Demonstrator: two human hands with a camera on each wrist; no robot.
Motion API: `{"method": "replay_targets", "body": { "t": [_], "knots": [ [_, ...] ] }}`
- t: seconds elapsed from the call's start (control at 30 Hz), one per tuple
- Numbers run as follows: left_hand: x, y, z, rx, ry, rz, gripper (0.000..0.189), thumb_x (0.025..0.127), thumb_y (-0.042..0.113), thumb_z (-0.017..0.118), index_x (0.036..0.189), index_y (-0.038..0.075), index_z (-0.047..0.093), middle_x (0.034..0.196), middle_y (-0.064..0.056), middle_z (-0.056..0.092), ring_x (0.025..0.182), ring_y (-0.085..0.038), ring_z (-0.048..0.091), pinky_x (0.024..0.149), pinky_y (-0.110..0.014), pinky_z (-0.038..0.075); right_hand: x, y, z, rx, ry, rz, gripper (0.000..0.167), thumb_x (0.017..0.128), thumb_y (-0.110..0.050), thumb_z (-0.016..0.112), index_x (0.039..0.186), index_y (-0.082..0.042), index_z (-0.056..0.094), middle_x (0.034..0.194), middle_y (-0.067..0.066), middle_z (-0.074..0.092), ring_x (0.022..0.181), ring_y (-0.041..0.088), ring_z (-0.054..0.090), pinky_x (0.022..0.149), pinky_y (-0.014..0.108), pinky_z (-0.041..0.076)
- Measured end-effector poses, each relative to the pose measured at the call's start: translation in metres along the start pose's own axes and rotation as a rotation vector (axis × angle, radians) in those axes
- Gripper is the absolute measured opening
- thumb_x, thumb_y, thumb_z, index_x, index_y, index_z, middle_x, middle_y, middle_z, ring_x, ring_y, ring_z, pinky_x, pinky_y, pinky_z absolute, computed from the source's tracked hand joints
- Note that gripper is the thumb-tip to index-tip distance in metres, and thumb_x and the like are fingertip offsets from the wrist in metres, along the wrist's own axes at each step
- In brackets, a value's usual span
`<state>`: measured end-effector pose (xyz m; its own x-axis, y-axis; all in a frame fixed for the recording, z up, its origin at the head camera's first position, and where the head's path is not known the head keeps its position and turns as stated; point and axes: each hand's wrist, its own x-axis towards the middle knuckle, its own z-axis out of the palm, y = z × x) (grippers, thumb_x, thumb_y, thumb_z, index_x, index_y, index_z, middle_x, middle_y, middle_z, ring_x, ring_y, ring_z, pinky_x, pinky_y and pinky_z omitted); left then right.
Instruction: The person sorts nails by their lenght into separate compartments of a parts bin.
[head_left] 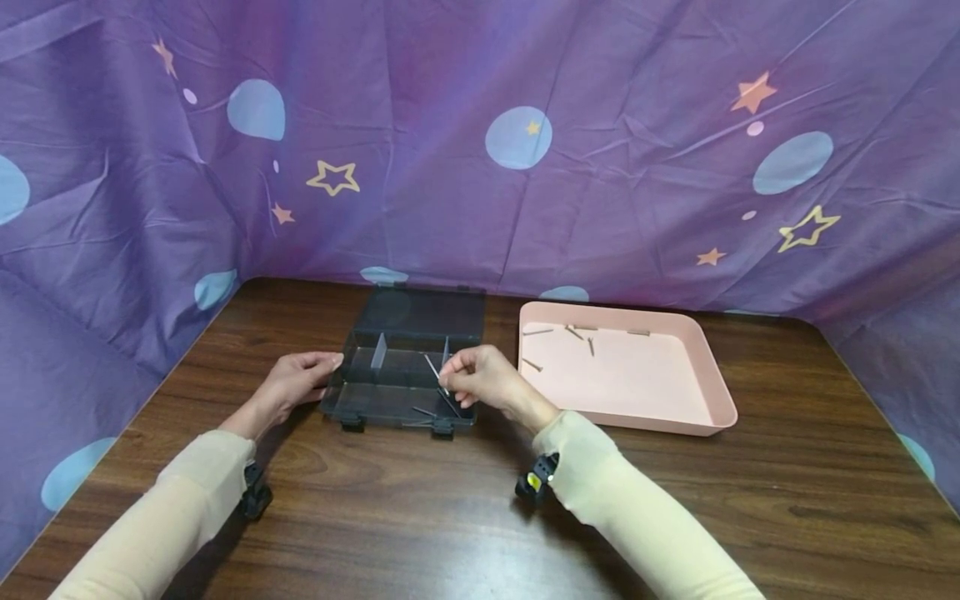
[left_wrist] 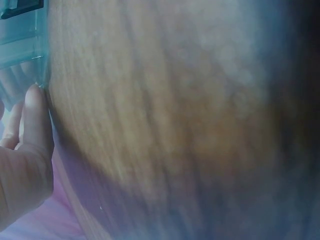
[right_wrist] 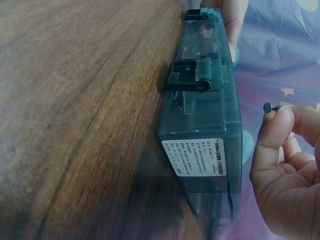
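Note:
A dark see-through compartment box (head_left: 420,397) lies on the table with its lid (head_left: 423,312) tipped back. My left hand (head_left: 296,385) holds the box's left edge; in the left wrist view its thumb (left_wrist: 36,117) meets the clear side. Over the right part of the box, my right hand (head_left: 483,382) pinches a thin metal screw (head_left: 432,367) between thumb and fingertips. The flat round head of that screw (right_wrist: 269,107) sticks out in the right wrist view. Several screws lie in the front compartment, one of them a slim screw (head_left: 423,411) near the front wall.
To the right stands a shallow pink tray (head_left: 720,392) with several loose screws (head_left: 573,332) toward its back and left. Upright dividers (head_left: 379,352) split the box's rear part. A purple patterned cloth (head_left: 450,217) hangs behind the brown wooden table (head_left: 450,517).

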<state>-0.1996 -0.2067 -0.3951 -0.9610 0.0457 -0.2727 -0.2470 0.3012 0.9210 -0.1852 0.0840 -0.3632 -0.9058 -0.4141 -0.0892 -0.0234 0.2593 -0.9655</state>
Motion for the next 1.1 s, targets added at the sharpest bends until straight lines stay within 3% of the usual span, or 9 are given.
{"method": "replay_targets", "body": {
  "t": [0.33,0.5,1.1],
  "knots": [
    [-0.0005,0.0010,0.0006,0.000,-0.001,0.001,0.052,0.096,0.027,0.054,0.133,-0.009,0.046,0.128,-0.012,0.054,0.079,0.010,0.054,0.069,-0.015,0.052,0.0010,0.0012,0.0044,-0.097,-0.019,-0.018,0.009,0.082,0.007,0.059,0.087,0.013,0.064,0.062,-0.003,0.055,0.048,0.004,0.047,0.043,0.015,0.041],
    [0.0002,0.0012,0.0006,0.000,-0.006,0.005,0.052,0.096,0.027,0.054,0.133,-0.009,0.046,0.133,-0.018,0.050,0.079,0.010,0.054,0.068,-0.015,0.052,0.0010,0.0004,0.0052,-0.111,-0.020,-0.008,0.008,0.083,0.006,0.060,0.087,0.012,0.064,0.062,-0.002,0.056,0.047,0.004,0.046,0.042,0.015,0.040],
    [-0.0007,0.0006,0.0002,0.014,-0.009,0.008,0.053,0.096,0.029,0.053,0.134,-0.008,0.045,0.135,-0.019,0.048,0.081,0.010,0.052,0.069,-0.015,0.051,0.0005,-0.0005,0.0067,-0.169,-0.086,0.050,0.007,0.080,0.006,0.059,0.083,0.008,0.065,0.053,-0.003,0.051,0.040,0.002,0.044,0.038,0.014,0.034]
  ]
}}
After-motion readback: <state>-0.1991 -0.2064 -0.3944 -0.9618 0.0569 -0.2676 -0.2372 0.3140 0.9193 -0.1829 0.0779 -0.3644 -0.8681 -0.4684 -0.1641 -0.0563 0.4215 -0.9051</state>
